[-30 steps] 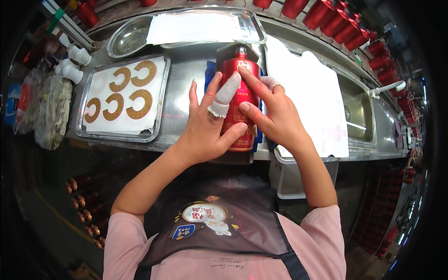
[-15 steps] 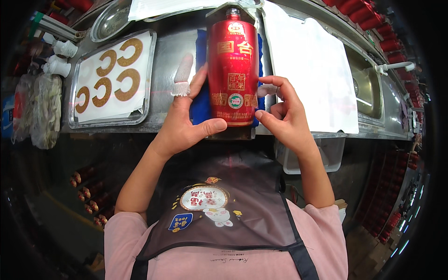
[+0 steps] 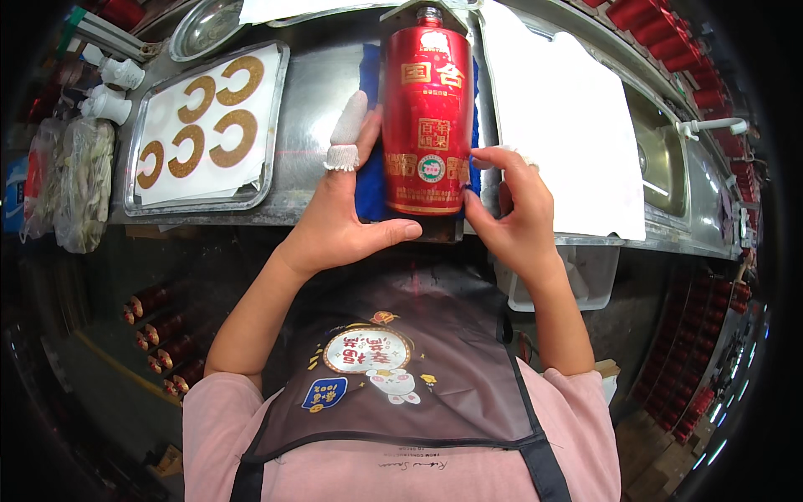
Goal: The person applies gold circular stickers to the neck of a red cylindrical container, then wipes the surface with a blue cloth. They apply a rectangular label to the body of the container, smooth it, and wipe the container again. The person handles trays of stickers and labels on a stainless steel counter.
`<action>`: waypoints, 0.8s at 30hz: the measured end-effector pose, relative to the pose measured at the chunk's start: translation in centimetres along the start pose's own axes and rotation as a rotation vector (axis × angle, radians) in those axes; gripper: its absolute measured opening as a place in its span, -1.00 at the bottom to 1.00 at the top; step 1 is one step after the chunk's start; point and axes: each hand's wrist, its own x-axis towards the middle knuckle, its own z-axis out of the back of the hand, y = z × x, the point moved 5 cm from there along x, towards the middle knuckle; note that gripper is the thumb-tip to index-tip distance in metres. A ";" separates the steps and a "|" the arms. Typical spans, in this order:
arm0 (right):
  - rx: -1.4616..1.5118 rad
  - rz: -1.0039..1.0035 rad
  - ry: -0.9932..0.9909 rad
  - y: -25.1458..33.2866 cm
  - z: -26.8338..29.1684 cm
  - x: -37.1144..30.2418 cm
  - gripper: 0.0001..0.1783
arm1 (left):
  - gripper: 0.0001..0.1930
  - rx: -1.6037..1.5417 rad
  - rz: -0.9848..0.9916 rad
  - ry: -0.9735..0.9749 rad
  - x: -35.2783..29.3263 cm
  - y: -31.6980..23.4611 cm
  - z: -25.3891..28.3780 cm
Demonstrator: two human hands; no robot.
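Observation:
A red bottle (image 3: pixel 427 109) with gold lettering and a small round green-and-white emblem lies on a blue cloth (image 3: pixel 369 188), its neck pointing away from me. My left hand (image 3: pixel 339 209) is open along its left side, fingers extended and thumb stretched across below the bottle's base. One finger of that hand wears a white knit cover (image 3: pixel 347 130). At the lower right edge of the bottle, my right hand (image 3: pixel 519 205) has thumb and forefinger apart, their tips at its side. Its other fingers curl behind and are partly hidden, with a bit of white cover showing.
To the left, a metal tray (image 3: pixel 280 109) bears white paper with several gold C-shaped pieces (image 3: pixel 234 138). A white sheet (image 3: pixel 565 125) covers the counter to the right, before a sink (image 3: pixel 657 163) with a white tap. Bagged items (image 3: pixel 88 184) hang at far left; red bottles line both sides.
The bottle and both hands appear slightly farther right and the view has shifted a little. My right thumb has moved up the bottle's edge, nearer the forefinger.

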 end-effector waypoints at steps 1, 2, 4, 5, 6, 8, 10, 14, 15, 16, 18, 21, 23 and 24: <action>-0.039 0.009 -0.009 0.0 0.0 0.1 -0.58 | 0.26 -0.008 0.016 0.006 0.1 0.1 -0.2; -0.076 0.021 -0.014 0.0 0.0 0.1 -0.64 | 0.26 0.014 0.001 -0.007 0.0 0.1 -0.2; -0.112 0.041 -0.046 0.1 0.1 0.1 -0.73 | 0.25 0.067 -0.002 -0.022 0.0 0.1 -0.4; -0.112 0.044 -0.073 0.3 0.2 0.0 -0.76 | 0.24 0.076 0.013 -0.038 0.0 0.2 -0.5; -0.104 0.047 -0.095 0.4 0.3 0.0 -0.79 | 0.23 0.086 0.029 -0.052 0.0 0.3 -0.6; -0.051 -0.025 -0.159 0.4 0.7 -0.2 -0.81 | 0.21 0.127 0.020 -0.099 0.2 0.2 -0.8; 0.040 -0.080 -0.212 0.6 1.1 -0.4 -0.85 | 0.18 0.192 -0.011 -0.145 0.4 -0.1 -0.8; 0.660 -0.389 -0.178 -0.4 0.7 -0.5 -0.84 | 0.12 0.360 -0.134 -0.186 0.3 -1.5 -0.8; 0.748 -0.486 -0.155 -0.6 0.4 -0.6 -0.79 | 0.10 0.351 -0.133 -0.200 0.2 -1.7 -0.8; 0.879 -0.606 -0.121 -1.0 0.1 -0.6 -0.76 | 0.08 0.342 -0.134 -0.214 0.1 -2.0 -0.7; 0.859 -0.717 -0.084 -1.2 -0.1 -0.5 -0.71 | 0.08 0.355 -0.119 -0.221 0.1 -2.2 -0.7; 0.786 -0.589 -0.081 -0.3 0.6 0.5 -0.66 | 0.08 0.351 -0.109 -0.233 0.1 -2.3 -0.6; 0.813 -0.563 -0.117 0.5 1.2 1.0 -0.64 | 0.08 0.343 -0.101 -0.235 0.2 -2.3 -0.6; 0.792 -0.547 -0.094 1.1 1.6 1.5 -0.64 | 0.08 0.336 -0.097 -0.229 0.2 -2.3 -0.7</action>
